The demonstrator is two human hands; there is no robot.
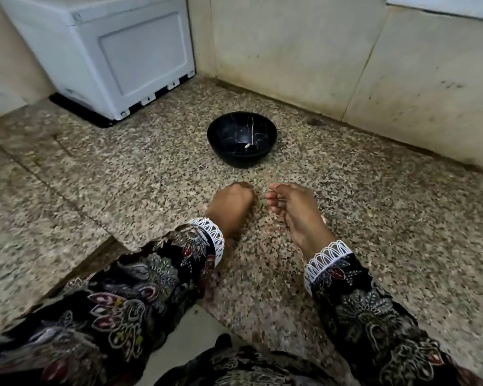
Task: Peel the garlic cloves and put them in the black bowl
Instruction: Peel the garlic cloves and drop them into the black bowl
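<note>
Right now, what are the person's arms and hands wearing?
Both arms wear long dark sleeves with a floral and paisley print in grey, white and dull red. Each cuff ends in a white looped lace trim. The left hand and right hand are bare: no gloves, and no rings visible.

A speckled granite counter (374,218) in brown, grey and black fills the scene, with a seam running across its left part. Cream stone wall panels (290,51) with dark smudges rise at the far and right sides. A white appliance (109,51) on a black base stands far left.
</note>
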